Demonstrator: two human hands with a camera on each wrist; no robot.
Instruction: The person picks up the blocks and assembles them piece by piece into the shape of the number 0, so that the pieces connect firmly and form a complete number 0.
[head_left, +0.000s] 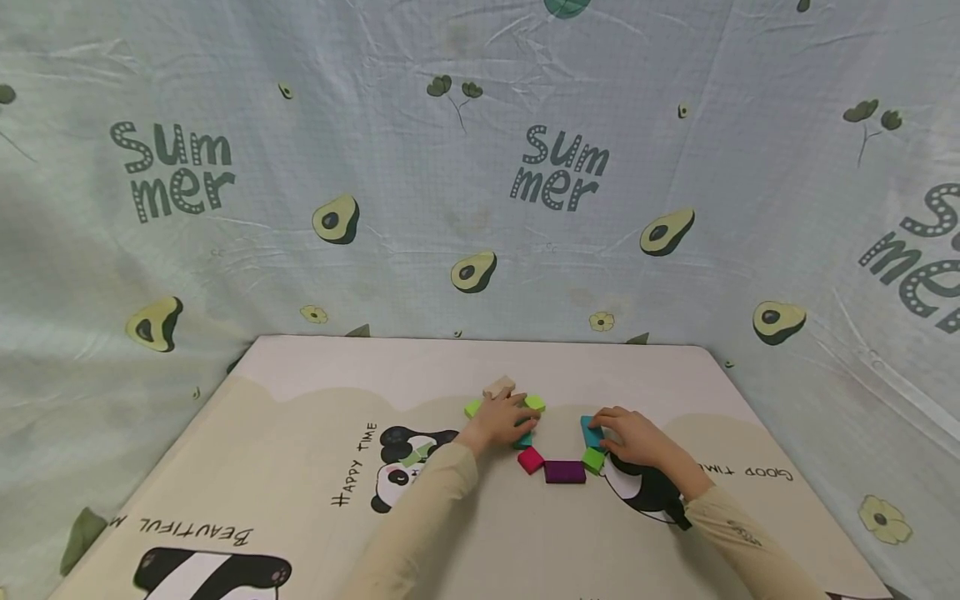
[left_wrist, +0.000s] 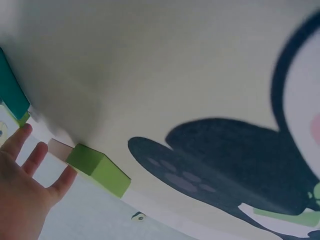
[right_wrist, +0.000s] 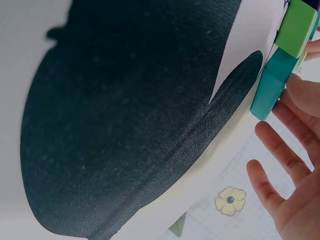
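Note:
My left hand (head_left: pixel 501 419), fingers spread, reaches over the far left blocks. Around it are a pale wooden block (head_left: pixel 498 385), a lime green block (head_left: pixel 472 408), a second lime green block (head_left: pixel 535 402) and a partly covered teal block (head_left: pixel 523 442). In the left wrist view its fingertips overlap the edge of a green block (left_wrist: pixel 102 170). On the right, my right hand (head_left: pixel 636 435) has its thumb and fingertips at the side of a teal-blue block (head_left: pixel 591 432). Its other fingers (right_wrist: pixel 280 145) stretch out loosely in the right wrist view.
A red block (head_left: pixel 531 460), a purple block (head_left: pixel 565 472) and a green block (head_left: pixel 593 460) continue the curved row nearest me. Printed pandas and lettering cover the table (head_left: pixel 300 467). Behind it hangs an avocado-patterned curtain (head_left: pixel 405 167).

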